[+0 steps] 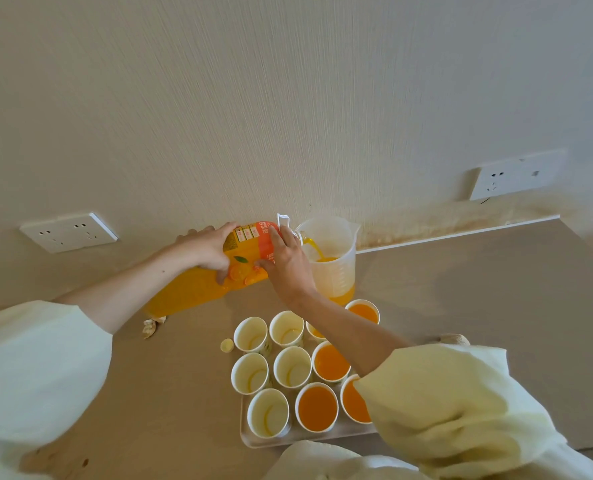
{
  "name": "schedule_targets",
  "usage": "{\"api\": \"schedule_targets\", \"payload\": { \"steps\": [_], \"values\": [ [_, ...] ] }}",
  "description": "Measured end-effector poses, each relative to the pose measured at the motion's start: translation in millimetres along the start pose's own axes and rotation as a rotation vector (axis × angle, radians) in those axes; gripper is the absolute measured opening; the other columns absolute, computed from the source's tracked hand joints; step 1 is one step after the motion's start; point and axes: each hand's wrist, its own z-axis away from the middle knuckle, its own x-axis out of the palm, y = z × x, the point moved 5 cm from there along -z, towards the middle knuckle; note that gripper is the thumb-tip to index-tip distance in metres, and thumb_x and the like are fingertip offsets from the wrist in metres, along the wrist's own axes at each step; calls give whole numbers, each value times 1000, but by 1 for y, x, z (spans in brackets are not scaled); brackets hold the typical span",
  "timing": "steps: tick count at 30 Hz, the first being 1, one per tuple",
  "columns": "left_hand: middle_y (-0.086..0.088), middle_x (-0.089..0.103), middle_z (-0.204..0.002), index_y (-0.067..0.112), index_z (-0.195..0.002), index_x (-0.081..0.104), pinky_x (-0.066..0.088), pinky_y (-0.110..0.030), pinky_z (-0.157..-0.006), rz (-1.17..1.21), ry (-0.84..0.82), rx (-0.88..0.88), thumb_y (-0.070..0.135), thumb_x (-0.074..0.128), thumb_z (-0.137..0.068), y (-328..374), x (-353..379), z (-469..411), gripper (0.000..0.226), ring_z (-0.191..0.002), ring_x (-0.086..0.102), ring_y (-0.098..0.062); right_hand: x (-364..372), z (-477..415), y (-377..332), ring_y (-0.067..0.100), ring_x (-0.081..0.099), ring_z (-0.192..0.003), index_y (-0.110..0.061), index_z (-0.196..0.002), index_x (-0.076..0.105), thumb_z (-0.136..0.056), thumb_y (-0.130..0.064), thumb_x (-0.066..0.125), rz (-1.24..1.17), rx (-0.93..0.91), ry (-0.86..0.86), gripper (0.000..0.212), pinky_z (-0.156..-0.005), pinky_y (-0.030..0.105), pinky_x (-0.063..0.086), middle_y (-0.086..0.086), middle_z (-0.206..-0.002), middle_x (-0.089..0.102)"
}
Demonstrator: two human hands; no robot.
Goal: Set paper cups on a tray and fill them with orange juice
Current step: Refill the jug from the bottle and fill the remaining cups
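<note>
Jug behind tray (cups on it).

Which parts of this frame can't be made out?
Head view, cup in the far row: mostly hidden by the right forearm; fill level unclear.
Head view, tray: right side covered by the sleeve.
Head view, bottle: label print too small to read.
</note>
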Motion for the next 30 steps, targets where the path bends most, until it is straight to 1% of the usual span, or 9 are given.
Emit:
{"api": "schedule_targets", "payload": {
  "steps": [2,11,17,26,30],
  "values": [
    [-8,39,-142,40,-149,2,48,-44,-93,-8,0,-1,27,87,-55,0,0,0,127,-124,44,-35,0,0,0,32,28,-142,-2,-147,33,-86,-17,70,-3,1,2,73,-111,40,35,17,-149,37],
    [-8,37,-144,41,-149,1,47,-45,-94,-15,0,-5,29,87,-55,-1,0,-1,128,-124,44,-35,0,0,1,32,27,-143,-2,-148,32,-87,-18,69,-7,2,-9,74,-113,38,31,17,-151,34],
    [-7,38,-143,42,-148,1,48,-45,-93,-9,-4,-3,30,88,-52,-1,1,0,130,-124,44,-35,-1,0,0,32,29,-141,-2,-147,33,-87,-17,69,4,-5,-8,72,-109,38,34,17,-149,37],
    [-6,39,-143,41,-149,1,48,-45,-93,-25,1,-8,30,88,-52,-1,0,-2,130,-124,45,-36,-1,-1,1,32,31,-140,-1,-146,34,-85,-16,71,-12,0,-1,73,-108,38,35,17,-147,39],
    [-7,38,-144,41,-148,1,47,-46,-95,-9,-2,-9,29,88,-53,-2,1,-3,129,-125,43,-36,0,-2,1,31,29,-141,-3,-148,33,-87,-19,69,0,0,-6,73,-108,38,35,15,-149,36]
  ]
}}
